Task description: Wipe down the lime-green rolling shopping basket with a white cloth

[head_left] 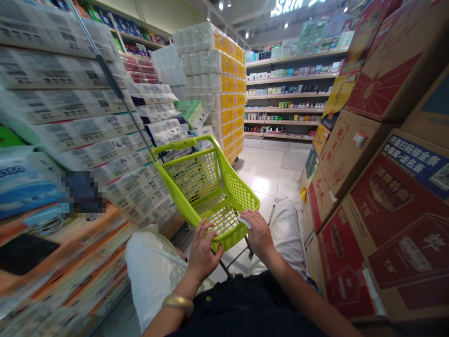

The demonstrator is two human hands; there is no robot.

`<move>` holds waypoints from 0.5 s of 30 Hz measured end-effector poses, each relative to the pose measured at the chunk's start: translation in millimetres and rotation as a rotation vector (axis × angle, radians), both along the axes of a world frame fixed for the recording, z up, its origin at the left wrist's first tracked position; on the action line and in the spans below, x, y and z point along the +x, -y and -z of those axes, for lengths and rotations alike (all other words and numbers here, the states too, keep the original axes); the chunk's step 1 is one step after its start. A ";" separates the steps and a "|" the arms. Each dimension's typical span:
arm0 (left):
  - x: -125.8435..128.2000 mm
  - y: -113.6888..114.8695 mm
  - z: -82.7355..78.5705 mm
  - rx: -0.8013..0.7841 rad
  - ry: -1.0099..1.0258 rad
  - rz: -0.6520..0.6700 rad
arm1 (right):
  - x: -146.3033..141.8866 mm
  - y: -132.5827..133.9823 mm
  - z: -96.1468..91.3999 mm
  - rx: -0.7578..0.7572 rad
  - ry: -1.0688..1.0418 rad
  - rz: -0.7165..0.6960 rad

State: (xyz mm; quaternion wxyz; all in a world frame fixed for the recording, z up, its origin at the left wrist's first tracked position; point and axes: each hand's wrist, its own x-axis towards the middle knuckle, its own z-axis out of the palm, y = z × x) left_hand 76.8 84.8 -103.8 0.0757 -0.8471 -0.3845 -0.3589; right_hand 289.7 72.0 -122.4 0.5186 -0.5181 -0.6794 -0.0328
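Note:
A lime-green plastic shopping cart (242,192) with lattice walls stands right in front of me, its basket holding nothing that I can see. My left hand (203,250) is at the near left corner of its rim, fingers apart and slightly bent, apparently resting against the edge. On the near right corner lies my right hand (258,234), with a small flat white piece (244,222) under its fingertips. Whether that piece is paper or plastic I cannot make out. A gold bangle (177,304) circles my left wrist.
Tissue packs (84,112) are piled high on the left, with a black flat object (26,253) on the nearer orange packs. A thin pole (108,77) slants down to the cart. Red cartons (389,201) wall the right. Ahead are yellow-and-white paper rolls (228,93) and stocked shelves (287,93).

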 end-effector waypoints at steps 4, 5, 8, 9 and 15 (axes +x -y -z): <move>-2.0 -2.4 2.0 0.010 0.000 0.008 | -28.5 10.0 -4.3 -0.041 0.095 -0.182; -2.9 -2.9 2.4 0.015 -0.003 0.017 | -35.3 12.8 -5.4 -0.039 0.125 -0.241; -4.4 -2.8 2.2 0.016 -0.011 0.025 | -38.5 15.1 -6.8 -0.041 0.163 -0.315; -4.2 -2.2 1.7 0.010 -0.010 0.017 | -33.4 13.5 -6.5 -0.046 0.156 -0.293; -0.3 0.4 -0.3 -0.015 0.010 -0.003 | -0.8 0.4 -3.5 -0.055 0.037 -0.009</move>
